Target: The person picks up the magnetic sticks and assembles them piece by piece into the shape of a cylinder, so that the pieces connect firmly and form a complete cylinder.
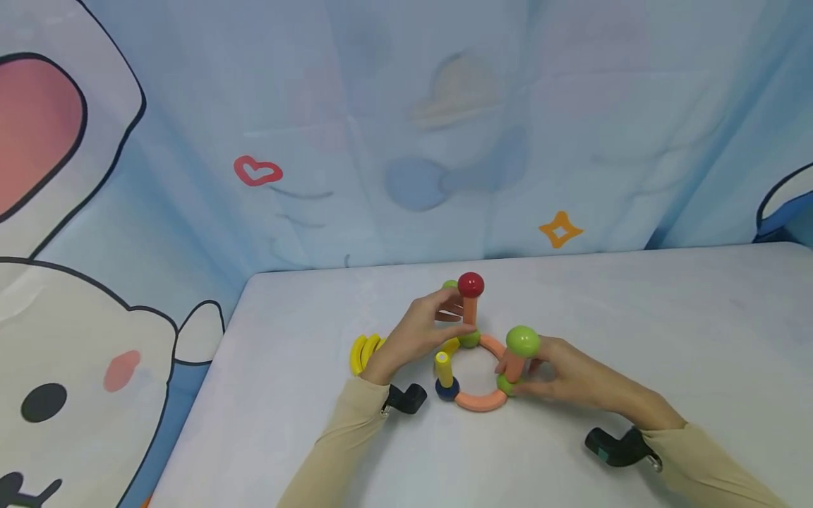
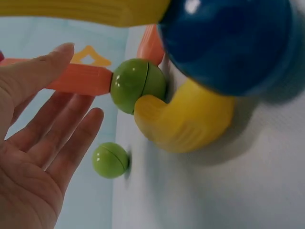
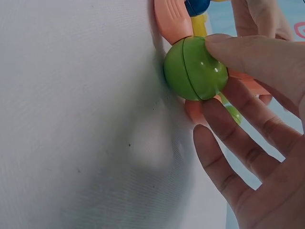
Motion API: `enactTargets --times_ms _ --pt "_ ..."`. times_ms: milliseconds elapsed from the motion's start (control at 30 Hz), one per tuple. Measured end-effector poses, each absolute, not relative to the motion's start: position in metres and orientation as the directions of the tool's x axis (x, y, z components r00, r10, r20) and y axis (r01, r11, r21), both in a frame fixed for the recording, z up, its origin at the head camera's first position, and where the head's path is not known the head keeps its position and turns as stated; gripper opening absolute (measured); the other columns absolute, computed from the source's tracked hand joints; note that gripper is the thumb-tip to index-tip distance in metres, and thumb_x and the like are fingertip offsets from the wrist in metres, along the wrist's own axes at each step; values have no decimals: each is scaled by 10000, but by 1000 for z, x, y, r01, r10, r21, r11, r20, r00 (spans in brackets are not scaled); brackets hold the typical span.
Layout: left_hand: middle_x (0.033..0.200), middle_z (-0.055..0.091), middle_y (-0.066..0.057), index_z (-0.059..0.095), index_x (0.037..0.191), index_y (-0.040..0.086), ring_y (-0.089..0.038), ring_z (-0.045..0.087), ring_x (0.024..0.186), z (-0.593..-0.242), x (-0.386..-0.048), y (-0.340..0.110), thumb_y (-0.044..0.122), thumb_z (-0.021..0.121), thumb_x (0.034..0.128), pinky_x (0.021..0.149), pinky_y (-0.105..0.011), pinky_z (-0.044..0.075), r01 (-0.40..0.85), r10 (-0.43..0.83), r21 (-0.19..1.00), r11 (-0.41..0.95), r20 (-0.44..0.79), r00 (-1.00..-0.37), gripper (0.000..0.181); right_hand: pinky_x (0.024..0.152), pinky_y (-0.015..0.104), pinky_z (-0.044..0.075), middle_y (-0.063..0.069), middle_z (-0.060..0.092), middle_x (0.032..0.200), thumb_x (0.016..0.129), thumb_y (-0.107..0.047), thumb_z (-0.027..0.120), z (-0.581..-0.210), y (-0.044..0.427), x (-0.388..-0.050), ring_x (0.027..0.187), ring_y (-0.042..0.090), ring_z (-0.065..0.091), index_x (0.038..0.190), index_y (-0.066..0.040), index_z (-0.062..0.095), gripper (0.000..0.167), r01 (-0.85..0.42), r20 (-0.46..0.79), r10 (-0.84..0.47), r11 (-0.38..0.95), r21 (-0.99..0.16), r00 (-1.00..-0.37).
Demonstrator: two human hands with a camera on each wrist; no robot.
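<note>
A ring of curved sticks, with an orange curved stick (image 1: 480, 402) at its front, is joined by balls on the table. My left hand (image 1: 416, 328) holds an upright orange stick (image 2: 83, 78) between thumb and fingers; a red ball (image 1: 471, 284) tops it and a green ball joint (image 2: 136, 86) sits below. My right hand (image 1: 565, 374) pinches another green ball joint (image 3: 195, 69) at the ring's right. Above that joint stands an orange stick (image 1: 515, 367) capped by a green ball (image 1: 523, 341). At the left, a yellow stick (image 1: 444, 370) rises from a dark blue ball (image 1: 447, 389).
Several yellow curved sticks (image 1: 363, 353) lie left of the ring, partly behind the left wrist. A loose green ball (image 2: 110, 160) rests on the table beyond the left hand. A patterned blue curtain (image 1: 381, 141) hangs along the back edge of the white table (image 1: 699, 339).
</note>
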State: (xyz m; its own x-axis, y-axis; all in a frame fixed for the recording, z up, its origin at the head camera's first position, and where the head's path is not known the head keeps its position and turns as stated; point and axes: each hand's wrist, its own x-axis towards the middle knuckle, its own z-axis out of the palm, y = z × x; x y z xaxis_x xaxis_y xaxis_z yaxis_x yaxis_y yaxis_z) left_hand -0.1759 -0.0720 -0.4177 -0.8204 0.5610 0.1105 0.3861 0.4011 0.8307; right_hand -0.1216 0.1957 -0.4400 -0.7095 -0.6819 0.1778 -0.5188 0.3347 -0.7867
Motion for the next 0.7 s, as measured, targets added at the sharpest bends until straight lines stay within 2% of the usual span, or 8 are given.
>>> enactTargets --times_ms 200,300,700 --pt "1217 739 -114 656 1311 22 -235 708 1119 -416 -176 -65 56 766 954 933 -231 566 405 576 831 381 129 -807 375 814 266 560 -92 744 1082 887 -177 858 -439 195 -122 998 61 640 1042 -244 731 211 -510 149 -679 370 -777 -719" --pt "1207 740 -116 668 1292 20 -215 711 1102 -416 -175 -66 38 773 942 912 -221 573 385 564 845 370 125 -816 366 806 269 557 -106 742 1074 881 -170 862 -439 194 -122 992 65 649 1018 -260 725 213 -515 152 -684 365 -775 -713" --pt "1234 735 -120 684 1292 8 -253 707 1131 -417 -174 -64 14 780 929 954 -233 561 363 569 855 371 99 -816 376 781 261 549 -54 757 1087 883 -171 862 -439 197 -122 1005 47 639 1027 -228 733 201 -559 201 -692 341 -756 -693"
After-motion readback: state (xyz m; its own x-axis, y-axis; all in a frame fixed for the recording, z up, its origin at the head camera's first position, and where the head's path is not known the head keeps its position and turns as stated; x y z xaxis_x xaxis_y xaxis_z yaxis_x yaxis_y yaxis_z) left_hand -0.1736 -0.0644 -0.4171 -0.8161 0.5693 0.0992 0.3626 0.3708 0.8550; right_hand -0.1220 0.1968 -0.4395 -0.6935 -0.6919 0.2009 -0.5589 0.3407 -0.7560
